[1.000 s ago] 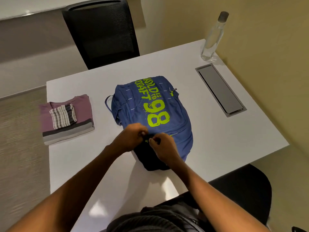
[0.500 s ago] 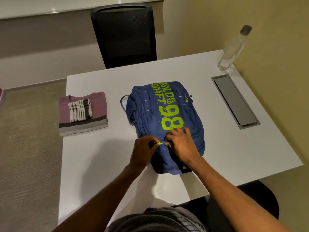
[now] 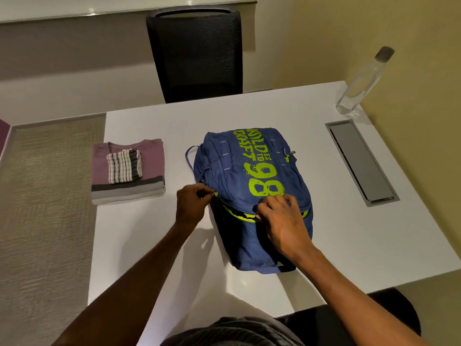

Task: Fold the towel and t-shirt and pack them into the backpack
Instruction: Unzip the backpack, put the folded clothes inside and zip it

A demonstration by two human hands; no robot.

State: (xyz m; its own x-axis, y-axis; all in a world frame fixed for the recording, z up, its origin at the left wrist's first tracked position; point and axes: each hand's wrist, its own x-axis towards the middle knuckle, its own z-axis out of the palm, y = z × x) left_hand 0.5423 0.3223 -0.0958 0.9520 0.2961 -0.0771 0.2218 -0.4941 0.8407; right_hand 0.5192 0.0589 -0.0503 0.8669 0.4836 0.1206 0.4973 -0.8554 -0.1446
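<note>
On the backpack (image 3: 252,186): left hand (image 3: 190,204) pinching zipper pull (image 3: 215,194), right hand (image 3: 279,218) gripping fabric. Unzipping underway. Left of backpack, folded t-shirt (image 3: 127,171) under towel (image 3: 124,166). Next: widen opening.

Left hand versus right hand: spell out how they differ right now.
The left hand pinches the lime zipper pull at the backpack's left edge; the right hand grips fabric beside the opened zipper. The left hand sits mostly over the table, the right hand on the backpack. Both touch the backpack.
</note>
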